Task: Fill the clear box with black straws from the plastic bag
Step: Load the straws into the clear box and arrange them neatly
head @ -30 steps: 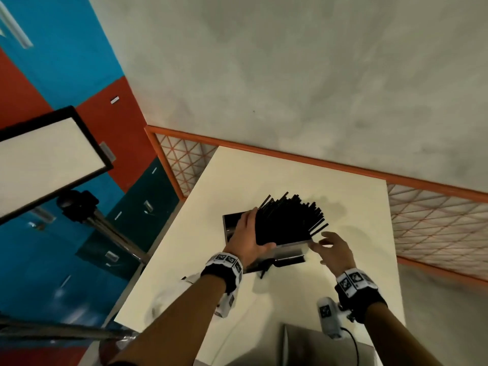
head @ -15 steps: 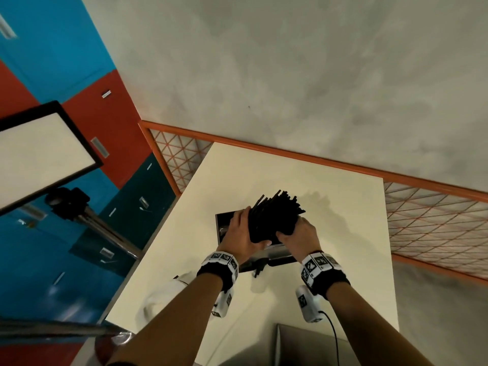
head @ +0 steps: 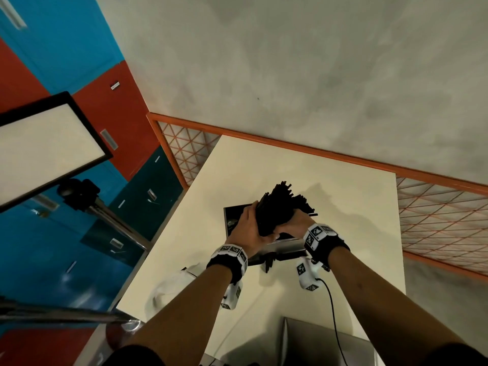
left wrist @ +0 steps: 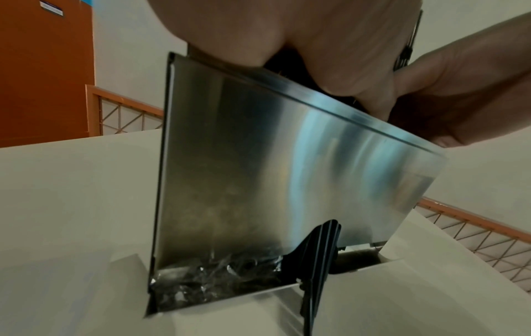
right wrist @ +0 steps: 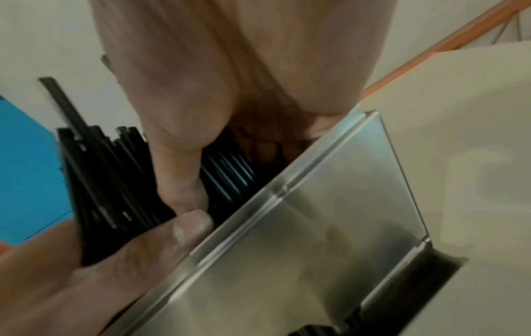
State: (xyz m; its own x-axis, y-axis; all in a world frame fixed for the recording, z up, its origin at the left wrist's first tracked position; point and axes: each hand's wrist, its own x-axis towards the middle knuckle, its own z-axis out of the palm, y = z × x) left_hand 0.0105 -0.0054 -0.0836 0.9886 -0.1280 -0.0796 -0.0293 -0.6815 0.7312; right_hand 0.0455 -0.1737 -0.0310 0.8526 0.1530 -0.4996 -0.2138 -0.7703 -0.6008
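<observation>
A thick bundle of black straws stands upright in the clear box on the white table. My left hand grips the bundle from the left and my right hand grips it from the right, thumbs nearly meeting in front. In the right wrist view the straws sit between both palms above the box wall. The left wrist view shows the box wall with a few loose straws leaning outside its base. The plastic bag lies crumpled beside my left forearm.
A light panel on a tripod stands left of the table. An orange mesh railing runs behind and to the right. A grey object sits at the table's near edge, with a black cable running to it.
My right hand came in from the right and closed round the straws. The bundle, fanned out before, is now squeezed tighter between both hands.
</observation>
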